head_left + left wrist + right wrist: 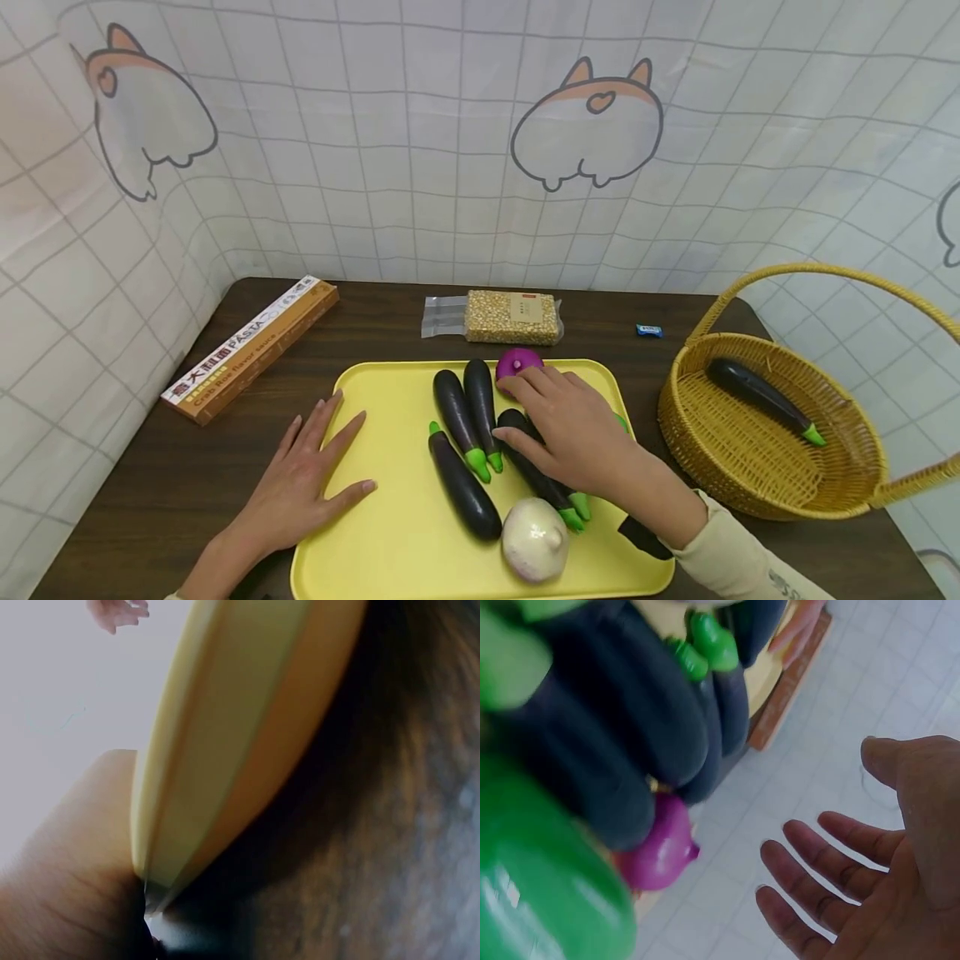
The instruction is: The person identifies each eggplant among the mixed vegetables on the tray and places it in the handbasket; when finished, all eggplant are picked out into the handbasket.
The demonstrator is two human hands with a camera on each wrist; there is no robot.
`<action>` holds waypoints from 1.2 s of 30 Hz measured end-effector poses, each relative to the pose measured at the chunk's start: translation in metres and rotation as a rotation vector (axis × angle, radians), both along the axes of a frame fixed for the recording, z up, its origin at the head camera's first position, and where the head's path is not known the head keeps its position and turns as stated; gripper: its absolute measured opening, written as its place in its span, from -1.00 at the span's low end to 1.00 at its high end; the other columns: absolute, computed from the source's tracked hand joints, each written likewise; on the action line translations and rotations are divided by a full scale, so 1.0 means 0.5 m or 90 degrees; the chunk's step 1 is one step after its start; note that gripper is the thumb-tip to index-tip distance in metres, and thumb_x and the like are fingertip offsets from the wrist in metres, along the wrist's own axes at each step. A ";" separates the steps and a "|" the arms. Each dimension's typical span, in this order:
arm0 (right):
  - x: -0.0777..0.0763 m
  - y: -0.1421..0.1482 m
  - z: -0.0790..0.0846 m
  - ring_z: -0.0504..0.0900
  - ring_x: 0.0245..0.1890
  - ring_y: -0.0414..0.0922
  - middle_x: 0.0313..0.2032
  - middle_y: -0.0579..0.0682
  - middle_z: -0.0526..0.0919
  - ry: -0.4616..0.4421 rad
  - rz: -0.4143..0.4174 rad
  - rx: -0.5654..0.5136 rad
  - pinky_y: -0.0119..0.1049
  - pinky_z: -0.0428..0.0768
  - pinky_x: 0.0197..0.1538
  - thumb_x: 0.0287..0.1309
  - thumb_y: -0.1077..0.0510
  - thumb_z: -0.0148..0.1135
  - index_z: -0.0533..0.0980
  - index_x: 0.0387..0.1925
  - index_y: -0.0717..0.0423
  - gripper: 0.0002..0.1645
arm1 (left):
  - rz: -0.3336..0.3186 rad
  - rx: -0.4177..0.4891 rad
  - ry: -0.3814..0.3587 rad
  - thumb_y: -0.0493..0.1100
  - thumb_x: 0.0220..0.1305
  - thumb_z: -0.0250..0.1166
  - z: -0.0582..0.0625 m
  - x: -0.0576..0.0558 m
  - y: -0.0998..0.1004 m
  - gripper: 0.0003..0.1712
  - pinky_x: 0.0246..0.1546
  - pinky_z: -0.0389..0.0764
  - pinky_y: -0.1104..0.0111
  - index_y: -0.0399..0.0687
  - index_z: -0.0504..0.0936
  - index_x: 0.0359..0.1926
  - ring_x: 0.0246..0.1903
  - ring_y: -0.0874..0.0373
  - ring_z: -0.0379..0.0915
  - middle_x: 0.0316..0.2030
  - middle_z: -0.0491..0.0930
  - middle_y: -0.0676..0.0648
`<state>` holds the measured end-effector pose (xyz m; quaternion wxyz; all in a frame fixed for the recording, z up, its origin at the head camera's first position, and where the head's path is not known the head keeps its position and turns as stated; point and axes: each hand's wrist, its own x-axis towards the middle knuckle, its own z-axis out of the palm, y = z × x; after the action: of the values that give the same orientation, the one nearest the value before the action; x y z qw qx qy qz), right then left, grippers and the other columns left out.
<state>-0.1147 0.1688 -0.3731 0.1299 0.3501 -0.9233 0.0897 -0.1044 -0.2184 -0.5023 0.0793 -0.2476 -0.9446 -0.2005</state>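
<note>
My left hand [300, 479] rests at the left rim of a yellow tray [360, 550], fingers spread and thumb over the tray. Above the tray's right half, my right hand [573, 429] hovers with relaxed fingers and an empty palm. Beneath it lie dark eggplants [534, 468] with green stems, partly hidden. Other eggplants [463, 487] lie at the middle of the tray. A purple onion [517, 362] sits at the far rim near my right fingertips. The whitish turnip [535, 540] stands at the near side. Close up in the right wrist view is a round green vegetable [547, 877], mostly covered in the head view.
To the right stands a yellow wicker basket [686, 442] with a tall handle, one eggplant [757, 396] inside. Behind the tray lie a bag of corn kernels [498, 321] and a small blue packet [648, 331]. A pasta box [255, 350] lies at the left.
</note>
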 end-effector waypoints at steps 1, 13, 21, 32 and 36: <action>0.002 -0.007 -0.002 0.61 0.12 0.01 0.09 0.02 0.62 -0.003 0.008 0.003 0.00 0.59 0.16 0.47 -0.29 0.23 0.55 0.24 0.10 -0.36 | 0.001 0.001 0.002 0.38 0.36 0.34 0.000 0.000 0.000 0.02 0.51 -0.12 -0.23 0.04 0.26 0.65 0.59 -0.35 -0.16 0.67 -0.12 -0.24; 0.027 -0.084 -0.026 0.55 -0.01 -0.05 0.02 -0.04 0.60 -0.043 0.055 0.083 -0.10 0.56 0.17 0.48 -0.35 0.18 0.53 0.32 0.11 -0.28 | 0.004 0.001 0.003 0.38 0.36 0.35 -0.004 0.000 -0.005 0.03 0.52 -0.15 -0.21 0.05 0.23 0.66 0.60 -0.33 -0.19 0.67 -0.13 -0.23; 0.044 -0.115 -0.047 0.56 0.00 -0.05 0.07 -0.01 0.61 -0.074 0.043 0.151 -0.14 0.56 0.06 0.49 -0.43 0.09 0.48 0.42 0.08 -0.18 | 0.009 -0.003 -0.005 0.40 0.36 0.33 -0.005 0.001 -0.001 0.03 0.51 -0.13 -0.24 0.07 0.23 0.66 0.60 -0.34 -0.19 0.67 -0.13 -0.24; 0.050 -0.138 -0.072 0.52 0.01 -0.06 0.10 -0.03 0.58 -0.087 0.051 0.218 -0.20 0.58 0.06 0.42 -0.47 0.14 0.40 0.50 0.07 -0.07 | 0.003 0.004 0.002 0.37 0.37 0.34 0.003 0.003 0.003 0.01 0.50 -0.10 -0.25 0.06 0.26 0.65 0.59 -0.35 -0.16 0.66 -0.10 -0.24; 0.054 -0.145 -0.079 0.51 0.06 -0.07 0.12 -0.04 0.58 -0.093 0.061 0.236 -0.23 0.55 0.10 0.38 -0.50 0.16 0.37 0.53 0.06 -0.02 | 0.001 0.006 0.005 0.37 0.37 0.35 0.003 0.005 0.004 0.00 0.49 -0.08 -0.27 0.06 0.26 0.65 0.59 -0.36 -0.14 0.66 -0.09 -0.23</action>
<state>-0.0876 0.0962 -0.4125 -0.0085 0.4044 -0.9131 -0.0507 -0.1020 -0.2167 -0.5006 0.0846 -0.2472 -0.9435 -0.2037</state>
